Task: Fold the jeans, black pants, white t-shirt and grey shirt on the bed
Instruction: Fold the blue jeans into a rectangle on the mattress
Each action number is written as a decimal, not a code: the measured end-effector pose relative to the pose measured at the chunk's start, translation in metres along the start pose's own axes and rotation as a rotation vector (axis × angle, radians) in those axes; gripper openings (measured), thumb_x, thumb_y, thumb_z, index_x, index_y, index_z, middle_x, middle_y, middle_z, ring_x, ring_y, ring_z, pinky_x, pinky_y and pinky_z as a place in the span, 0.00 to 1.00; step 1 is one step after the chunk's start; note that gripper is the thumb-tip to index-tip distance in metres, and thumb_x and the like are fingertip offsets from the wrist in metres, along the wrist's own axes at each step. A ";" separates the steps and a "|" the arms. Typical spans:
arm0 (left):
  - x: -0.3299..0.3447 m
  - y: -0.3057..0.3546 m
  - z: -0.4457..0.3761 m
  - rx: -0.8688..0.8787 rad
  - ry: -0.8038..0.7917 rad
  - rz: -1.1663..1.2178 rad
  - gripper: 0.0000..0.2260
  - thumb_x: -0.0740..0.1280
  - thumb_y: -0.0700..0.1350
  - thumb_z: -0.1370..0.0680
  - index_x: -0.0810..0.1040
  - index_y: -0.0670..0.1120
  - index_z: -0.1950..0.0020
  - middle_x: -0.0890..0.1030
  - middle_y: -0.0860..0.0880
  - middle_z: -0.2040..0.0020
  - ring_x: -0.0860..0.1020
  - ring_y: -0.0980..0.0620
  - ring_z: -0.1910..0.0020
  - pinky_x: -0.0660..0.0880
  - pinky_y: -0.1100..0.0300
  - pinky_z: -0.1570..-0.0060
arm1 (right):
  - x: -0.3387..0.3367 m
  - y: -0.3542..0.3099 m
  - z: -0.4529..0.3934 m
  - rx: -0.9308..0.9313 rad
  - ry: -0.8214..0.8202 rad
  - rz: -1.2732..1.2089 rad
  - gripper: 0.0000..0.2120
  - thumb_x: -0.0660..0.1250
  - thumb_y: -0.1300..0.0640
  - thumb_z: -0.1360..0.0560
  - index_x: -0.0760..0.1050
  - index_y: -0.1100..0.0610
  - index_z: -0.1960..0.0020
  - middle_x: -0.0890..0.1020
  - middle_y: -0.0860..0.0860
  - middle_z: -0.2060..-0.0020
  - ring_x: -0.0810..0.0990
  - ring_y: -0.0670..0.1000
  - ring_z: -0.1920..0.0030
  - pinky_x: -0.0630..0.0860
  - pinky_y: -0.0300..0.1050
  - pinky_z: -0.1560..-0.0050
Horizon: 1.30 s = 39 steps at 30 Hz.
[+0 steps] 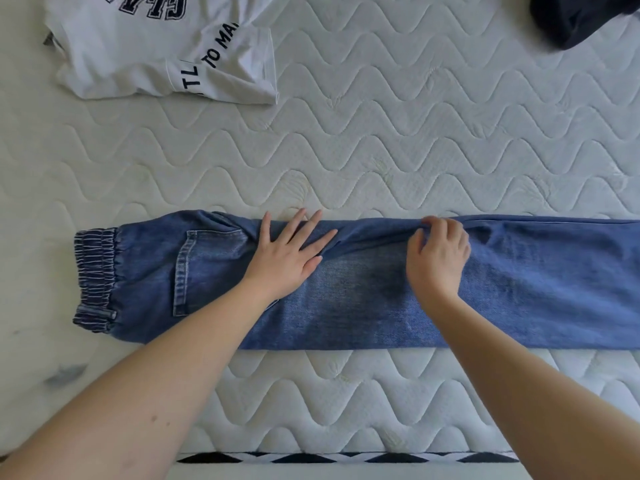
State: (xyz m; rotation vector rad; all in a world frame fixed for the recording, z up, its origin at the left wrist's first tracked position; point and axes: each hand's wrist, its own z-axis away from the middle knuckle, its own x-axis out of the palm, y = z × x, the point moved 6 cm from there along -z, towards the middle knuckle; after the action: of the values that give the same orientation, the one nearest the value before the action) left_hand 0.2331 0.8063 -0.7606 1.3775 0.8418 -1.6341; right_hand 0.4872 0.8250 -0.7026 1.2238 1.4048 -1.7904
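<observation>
The jeans (363, 289) lie across the near part of the bed (381, 140) as a long band of blue denim, legs stacked, the gathered elastic waistband at the left and the legs running off the right edge. The mattress cover is white, quilted in wavy stitched lines. The left hand (291, 258) rests flat on the denim near the seat, fingers straight and spread. The right hand (438, 254) has its grip curled, pinching a ridge of cloth at the far edge of the jeans. A white t-shirt (156, 50) with dark lettering lies crumpled far left; the black pants (581, 19) sit bunched far right.
</observation>
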 end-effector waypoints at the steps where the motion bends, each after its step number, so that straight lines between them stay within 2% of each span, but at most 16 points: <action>1: 0.000 0.000 -0.001 0.000 0.008 -0.010 0.25 0.46 0.59 0.18 0.47 0.61 0.21 0.50 0.49 0.19 0.50 0.45 0.21 0.48 0.25 0.34 | 0.006 -0.017 0.003 -0.081 -0.024 -0.009 0.14 0.60 0.58 0.21 0.74 0.58 0.36 0.74 0.57 0.38 0.69 0.59 0.35 0.60 0.54 0.32; 2: 0.000 0.000 -0.001 -0.005 0.018 -0.009 0.24 0.46 0.59 0.18 0.47 0.62 0.22 0.49 0.48 0.19 0.49 0.44 0.21 0.48 0.24 0.35 | 0.016 -0.037 0.007 -0.173 -0.089 -0.017 0.17 0.59 0.58 0.21 0.71 0.57 0.33 0.72 0.56 0.34 0.67 0.57 0.31 0.58 0.54 0.30; 5: 0.000 -0.002 0.001 -0.033 0.030 -0.001 0.23 0.46 0.62 0.19 0.49 0.66 0.23 0.49 0.47 0.19 0.48 0.39 0.22 0.47 0.24 0.35 | 0.062 -0.086 0.026 -0.412 -0.339 0.023 0.24 0.53 0.55 0.18 0.59 0.54 0.23 0.60 0.51 0.23 0.54 0.51 0.22 0.47 0.51 0.24; 7: 0.002 -0.007 0.009 -0.065 0.034 -0.004 0.23 0.46 0.64 0.20 0.50 0.67 0.24 0.48 0.45 0.20 0.49 0.35 0.22 0.49 0.25 0.34 | 0.085 -0.086 0.034 -0.470 -0.436 0.130 0.25 0.49 0.50 0.17 0.53 0.51 0.21 0.54 0.49 0.21 0.48 0.49 0.21 0.41 0.48 0.23; 9: 0.004 -0.016 0.020 -0.087 0.028 -0.019 0.24 0.45 0.66 0.20 0.48 0.68 0.24 0.48 0.43 0.20 0.51 0.33 0.23 0.49 0.26 0.33 | 0.091 -0.059 0.030 -0.484 -0.447 0.266 0.27 0.47 0.43 0.17 0.50 0.48 0.20 0.51 0.47 0.21 0.46 0.48 0.21 0.39 0.47 0.24; 11: 0.007 -0.029 0.035 -0.097 0.027 -0.031 0.24 0.44 0.66 0.21 0.47 0.68 0.24 0.46 0.41 0.20 0.50 0.33 0.23 0.49 0.25 0.34 | 0.081 -0.021 0.019 -0.444 -0.412 0.356 0.27 0.44 0.39 0.18 0.46 0.43 0.21 0.48 0.46 0.21 0.44 0.48 0.21 0.37 0.47 0.24; 13: 0.008 -0.042 0.045 -0.099 0.035 -0.035 0.24 0.43 0.66 0.21 0.47 0.69 0.24 0.45 0.39 0.20 0.47 0.36 0.22 0.50 0.25 0.34 | 0.063 0.021 0.002 -0.326 -0.389 0.410 0.28 0.41 0.36 0.20 0.43 0.40 0.21 0.48 0.46 0.21 0.44 0.48 0.21 0.36 0.49 0.24; 17: 0.006 -0.052 0.057 -0.106 0.031 -0.055 0.23 0.42 0.65 0.20 0.48 0.69 0.24 0.45 0.37 0.21 0.46 0.38 0.22 0.49 0.29 0.31 | 0.024 0.087 -0.022 -0.160 -0.401 0.469 0.31 0.37 0.31 0.23 0.40 0.38 0.23 0.45 0.45 0.21 0.43 0.47 0.22 0.39 0.54 0.23; 24: 0.000 -0.057 0.069 -0.087 -0.007 -0.103 0.24 0.43 0.65 0.20 0.50 0.66 0.23 0.45 0.37 0.21 0.47 0.39 0.22 0.47 0.29 0.30 | 0.022 0.099 -0.030 -0.112 -0.506 0.449 0.32 0.39 0.31 0.24 0.37 0.39 0.23 0.38 0.43 0.22 0.38 0.46 0.22 0.37 0.56 0.25; 27: -0.008 -0.054 0.067 -0.092 -0.071 -0.117 0.24 0.45 0.64 0.20 0.49 0.66 0.23 0.46 0.39 0.20 0.48 0.38 0.22 0.46 0.29 0.31 | 0.021 0.093 -0.030 -0.109 -0.503 0.431 0.32 0.43 0.33 0.22 0.40 0.41 0.22 0.40 0.45 0.21 0.39 0.48 0.22 0.38 0.56 0.24; 29: -0.015 -0.048 0.069 -0.068 -0.081 -0.109 0.24 0.48 0.61 0.20 0.55 0.63 0.23 0.50 0.41 0.20 0.49 0.41 0.21 0.47 0.29 0.31 | 0.014 0.086 -0.027 -0.138 -0.455 0.407 0.31 0.46 0.36 0.20 0.44 0.44 0.21 0.43 0.48 0.21 0.41 0.49 0.22 0.41 0.55 0.23; 31: -0.024 -0.039 0.065 -0.032 -0.056 -0.098 0.23 0.51 0.58 0.19 0.67 0.55 0.25 0.57 0.43 0.21 0.53 0.45 0.22 0.50 0.30 0.30 | 0.006 0.080 -0.022 -0.171 -0.409 0.378 0.31 0.49 0.39 0.19 0.47 0.48 0.20 0.45 0.50 0.20 0.43 0.51 0.21 0.43 0.53 0.23; 34: -0.041 -0.021 0.048 0.017 0.020 -0.033 0.20 0.54 0.53 0.20 0.78 0.46 0.36 0.70 0.45 0.28 0.65 0.46 0.26 0.58 0.38 0.29 | -0.004 0.077 -0.013 -0.203 -0.374 0.332 0.30 0.52 0.43 0.19 0.47 0.49 0.20 0.46 0.51 0.20 0.43 0.51 0.21 0.42 0.52 0.22; 36: -0.054 -0.007 0.032 0.042 0.077 0.056 0.18 0.55 0.51 0.19 0.80 0.44 0.44 0.77 0.44 0.36 0.73 0.44 0.34 0.66 0.45 0.34 | -0.013 0.078 -0.010 -0.212 -0.367 0.294 0.30 0.52 0.44 0.18 0.47 0.49 0.20 0.46 0.50 0.20 0.42 0.50 0.21 0.41 0.51 0.23; 39: -0.070 0.012 0.005 0.024 0.091 0.165 0.17 0.53 0.51 0.19 0.79 0.45 0.46 0.79 0.48 0.45 0.76 0.46 0.45 0.70 0.51 0.45 | -0.028 0.088 -0.008 -0.225 -0.352 0.235 0.30 0.54 0.45 0.18 0.48 0.49 0.20 0.48 0.48 0.20 0.43 0.50 0.21 0.42 0.50 0.23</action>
State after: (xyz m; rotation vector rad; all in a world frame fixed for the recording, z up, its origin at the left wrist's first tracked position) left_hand 0.2460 0.8079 -0.6910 1.5065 0.7417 -1.4685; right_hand 0.5757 0.8027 -0.7171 0.8664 1.1703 -1.5474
